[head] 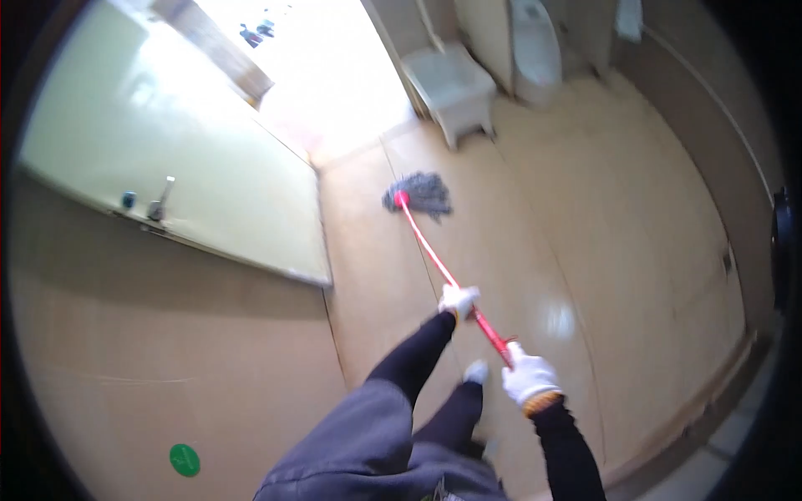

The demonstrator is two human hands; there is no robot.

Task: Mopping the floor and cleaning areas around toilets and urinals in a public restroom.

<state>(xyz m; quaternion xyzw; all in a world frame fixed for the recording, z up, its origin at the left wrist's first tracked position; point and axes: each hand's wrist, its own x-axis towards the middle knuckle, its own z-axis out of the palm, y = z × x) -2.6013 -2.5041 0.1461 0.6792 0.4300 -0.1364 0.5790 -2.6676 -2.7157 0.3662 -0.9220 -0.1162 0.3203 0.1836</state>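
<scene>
Both my hands wear white knitted gloves and grip the red and pale pole of a string mop [432, 257]. My left hand [459, 300] is wrapped around the middle of the pole. Nearer my body, my right hand [531, 377] holds the top end, with its thumb along the pole. The pole slants away from me to the far left. A round pink-red joint [401, 199] connects it to the grey mop head [427, 193], whose strands lie spread to the right on the tan floor [514, 250]. Part of the pole is hidden inside the gloves.
A white mop sink [451, 78] on legs stands ahead, beside a urinal [537, 56]. A bright doorway [332, 75] opens at far left. To the left, a pale green panel [238, 194] carries a lever-like fitting [163, 197]. My shoe [476, 371] is below.
</scene>
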